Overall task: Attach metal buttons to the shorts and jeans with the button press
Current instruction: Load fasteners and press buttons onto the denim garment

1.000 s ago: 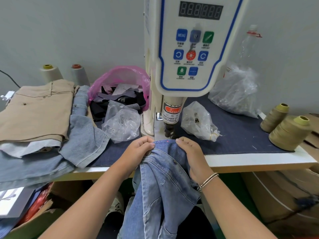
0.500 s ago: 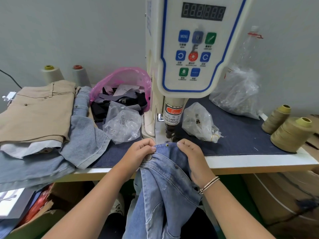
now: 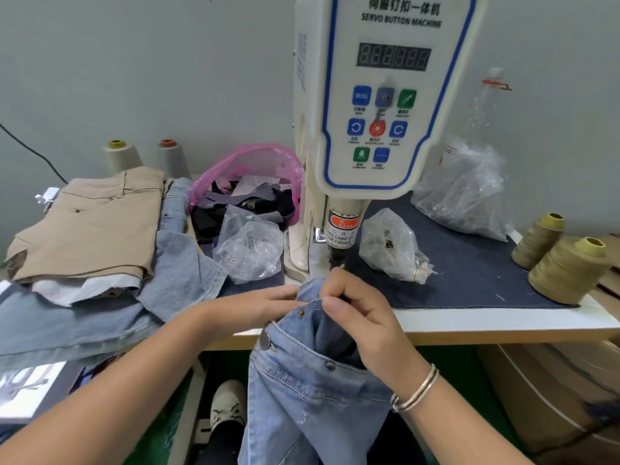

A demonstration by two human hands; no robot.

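Note:
A pair of light blue jeans (image 3: pixel 302 391) hangs over the table's front edge, its waistband bunched just below the button press (image 3: pixel 375 129). My left hand (image 3: pixel 255 307) holds the waistband's left side. My right hand (image 3: pixel 359 313) has its fingers curled round the waistband's right side, close to the press's plunger (image 3: pixel 337 256). A large metal button (image 3: pixel 265 340) and small rivets (image 3: pixel 302 313) show on the denim. Khaki shorts (image 3: pixel 90 226) and more jeans (image 3: pixel 174 276) lie stacked at the left.
Clear bags of metal parts (image 3: pixel 248 253) (image 3: pixel 392 246) flank the press. A pink bag of fabric scraps (image 3: pixel 248 169), a big crumpled clear bag (image 3: pixel 463 196) and thread cones (image 3: pixel 567 270) stand on the dark cloth-covered table (image 3: pixel 469 270). A cardboard box (image 3: pixel 553 397) sits below right.
Both hands have drawn the waistband back toward me from under the plunger. The large button on the waistband has come into view below my left hand.

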